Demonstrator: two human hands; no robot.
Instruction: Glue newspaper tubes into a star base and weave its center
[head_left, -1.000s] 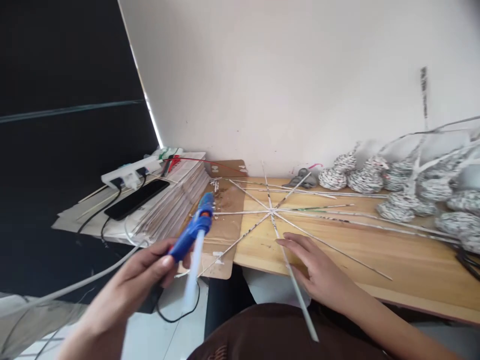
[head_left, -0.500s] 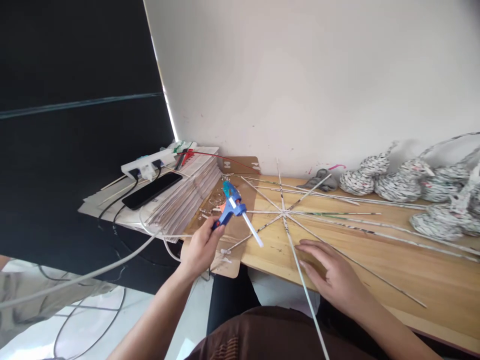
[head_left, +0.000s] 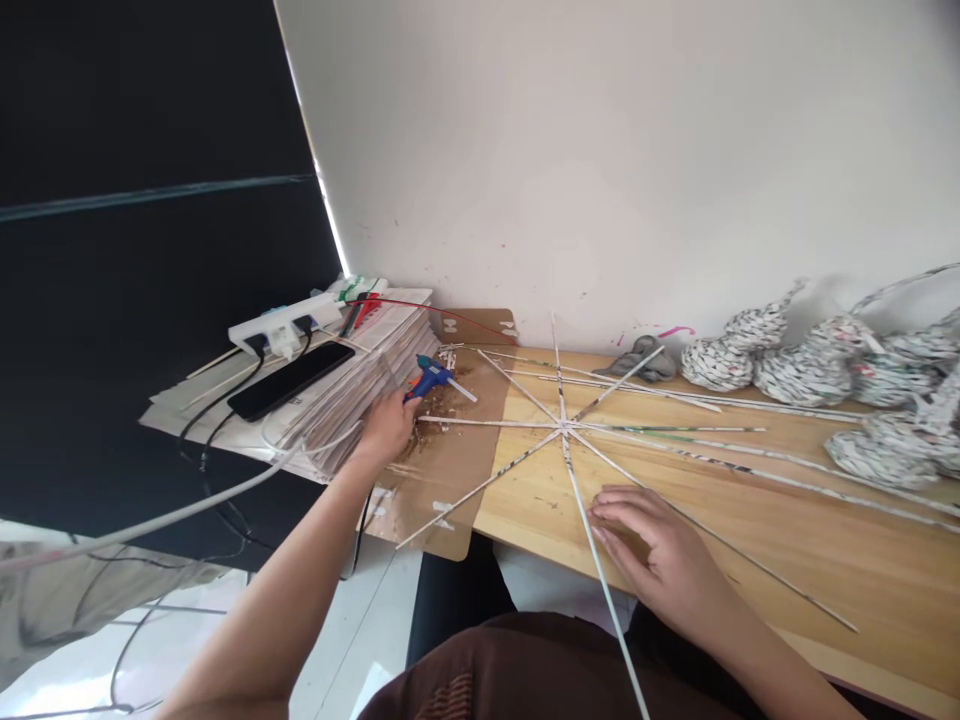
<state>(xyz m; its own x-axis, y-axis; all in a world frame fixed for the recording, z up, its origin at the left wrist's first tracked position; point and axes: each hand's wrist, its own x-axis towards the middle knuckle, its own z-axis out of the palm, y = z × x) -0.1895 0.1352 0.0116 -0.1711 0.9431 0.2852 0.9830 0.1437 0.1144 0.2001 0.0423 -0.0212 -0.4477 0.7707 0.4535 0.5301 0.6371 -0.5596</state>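
Over the desk (head_left: 795, 535), the right hand (head_left: 652, 550) curves loosely, thumb apart from fingers, just right of the near spoke (head_left: 598, 560), which runs front to back; contact is unclear. It is nearer the rolled-paper star (head_left: 564, 427)'s hub. Farther left, the left hand (head_left: 386, 428) grasps the blue glue gun (head_left: 429, 379) over cardboard (head_left: 454, 465). No writing is legible.

- One camera rides on the wearer's head, looking forward and down past the brown garment (head_left: 517, 670) at the bottom edge.
- It faces the pale wall (head_left: 525, 150), which fills much of the upper half.
- The desk (head_left: 750, 508) lies near, within the wearer's reach, its crossed rods (head_left: 564, 427) right of and below centre.
- The wide view takes in the dark panel (head_left: 135, 300) at left.
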